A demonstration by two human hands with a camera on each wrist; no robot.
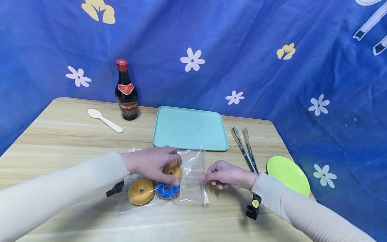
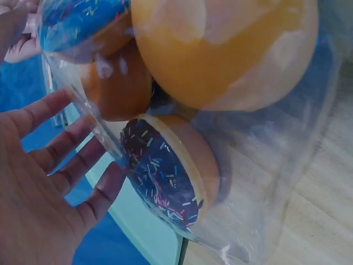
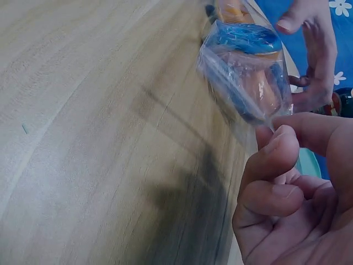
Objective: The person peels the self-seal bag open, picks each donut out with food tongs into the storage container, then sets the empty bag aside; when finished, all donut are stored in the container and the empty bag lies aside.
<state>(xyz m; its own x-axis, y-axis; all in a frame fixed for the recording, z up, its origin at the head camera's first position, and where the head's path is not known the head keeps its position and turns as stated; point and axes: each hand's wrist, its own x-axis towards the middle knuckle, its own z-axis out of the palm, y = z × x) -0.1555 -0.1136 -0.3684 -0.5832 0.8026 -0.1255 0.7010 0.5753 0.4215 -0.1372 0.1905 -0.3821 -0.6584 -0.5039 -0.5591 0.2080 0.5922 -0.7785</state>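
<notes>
A clear plastic bag [image 1: 191, 195] holds several toy donuts, among them a plain one [image 1: 136, 193], a blue-iced one [image 1: 164, 192] and a second plain one [image 1: 176, 168]. In the left wrist view, a dark-iced donut with sprinkles [image 2: 157, 171] also shows inside the plastic. My left hand [image 1: 152, 163] lies over the bag's upper side, its spread fingers touching the film beside the donuts. Between thumb and forefinger, my right hand [image 1: 226, 174] pinches the bag's right edge. Part of the bag is hidden under the left hand.
Behind the bag lies a light-blue tray [image 1: 190, 127]. Metal tongs [image 1: 245, 151] and a green plate [image 1: 287, 174] are on the right. A dark sauce bottle [image 1: 127, 97] with a red cap stands at the back left, near a white spoon [image 1: 105, 121].
</notes>
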